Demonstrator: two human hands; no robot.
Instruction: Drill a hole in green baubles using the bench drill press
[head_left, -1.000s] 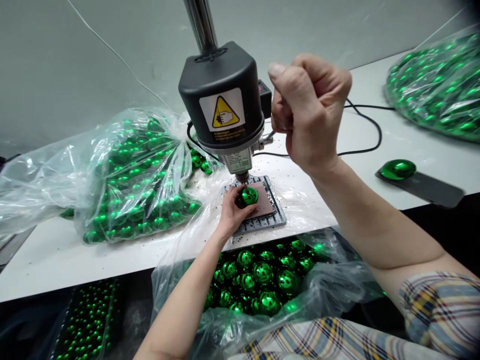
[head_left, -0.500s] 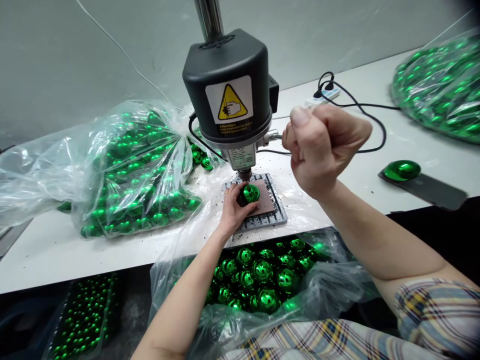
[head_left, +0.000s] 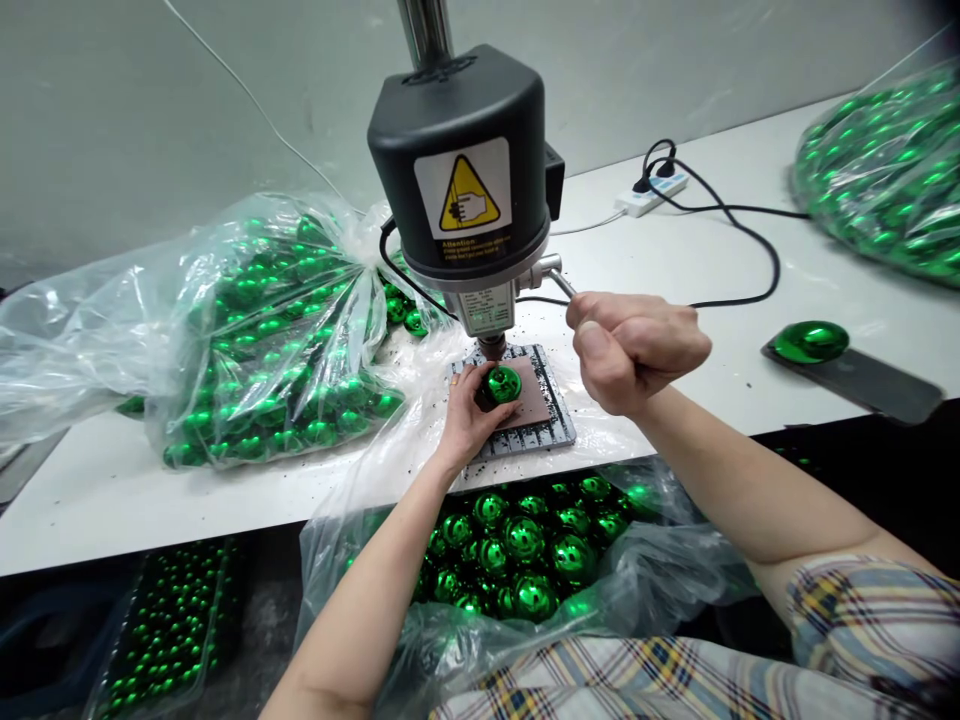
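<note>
A shiny green ball (head_left: 504,384) is gripped between the thumb and fingers of my left hand (head_left: 472,408). It rests on a brownish pad (head_left: 534,392) over the slotted metal base (head_left: 551,436), right under the chuck (head_left: 492,347) of a black drill press (head_left: 459,160). Whether a bit touches the ball I cannot tell. My right hand (head_left: 637,345) is closed in a fist round the end of the press's metal lever (head_left: 559,276), to the right of the machine. Dark chips are scattered over the base.
An open plastic bag of green balls (head_left: 525,540) lies below the table's front edge. A tied bag of balls (head_left: 277,350) stands left, another bag (head_left: 892,180) far right. A phone (head_left: 877,385) bears a green ball (head_left: 814,341). A power strip (head_left: 651,193) and cables lie behind.
My right hand has moved down and slightly toward me with the lever, which now slants lower. My left hand and the ball stay in place under the chuck.
</note>
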